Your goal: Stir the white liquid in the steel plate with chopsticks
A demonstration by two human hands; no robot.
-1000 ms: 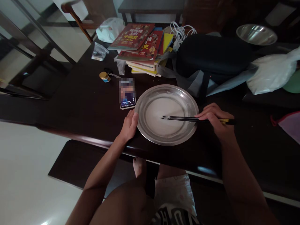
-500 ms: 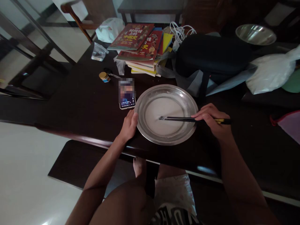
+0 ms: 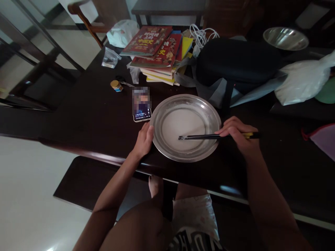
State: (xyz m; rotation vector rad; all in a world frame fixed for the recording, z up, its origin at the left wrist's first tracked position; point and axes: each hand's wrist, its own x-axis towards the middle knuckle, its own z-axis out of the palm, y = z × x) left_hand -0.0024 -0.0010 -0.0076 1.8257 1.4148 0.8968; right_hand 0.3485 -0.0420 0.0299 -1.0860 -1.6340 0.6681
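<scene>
A wide metal basin stands near the front edge of the dark table, with a white, milky liquid in its bottom. My left hand grips the basin's left rim, thumb on top and the other fingers down the outside. Black chopsticks with gold-marked ends are held together in my right hand, over the right rim. Their tips reach into the white liquid near the middle of the basin. A phone with a lit screen lies just left of the basin.
Behind the basin are a stack of books, a black case and a coiled white cable. A small gold-lidded jar sits by scissors. At right are a white plastic bag and a metal bowl.
The chopstick tips have shifted slightly toward me in the liquid, and my right hand has moved a little with them. My left hand and the basin stay in place.
</scene>
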